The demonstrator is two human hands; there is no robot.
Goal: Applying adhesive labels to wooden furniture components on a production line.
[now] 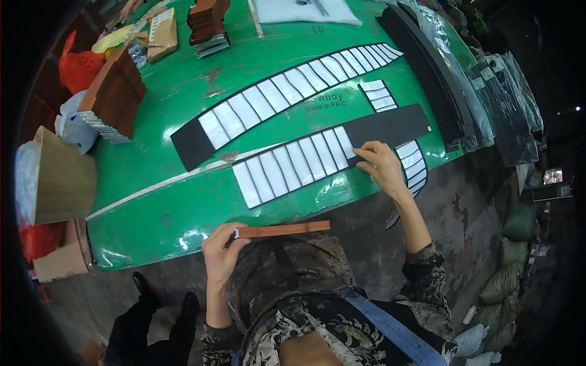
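Observation:
My left hand [221, 251] is closed around one end of a narrow reddish-brown strip [284, 230], held level just off the table's near edge; a bit of white shows at the gripped end. My right hand [383, 168] touches a long black strip [390, 124], its thumb and fingertips drawn together by the last of a row of white panels. Whether anything small is between them is hidden. Beyond lies a second, curved black strip [192, 143] with white panels along most of its length. Two short panelled pieces [378, 96] [413, 168] lie near the right hand.
On the green table [171, 226], stacks of brown strips stand at the left [116, 97] and far side [209, 24]. Long black lengths [427, 73] line the right edge, beside plastic-wrapped sheets [503, 100]. A cardboard box [64, 177] is at left. Another person's legs [131, 323] show below.

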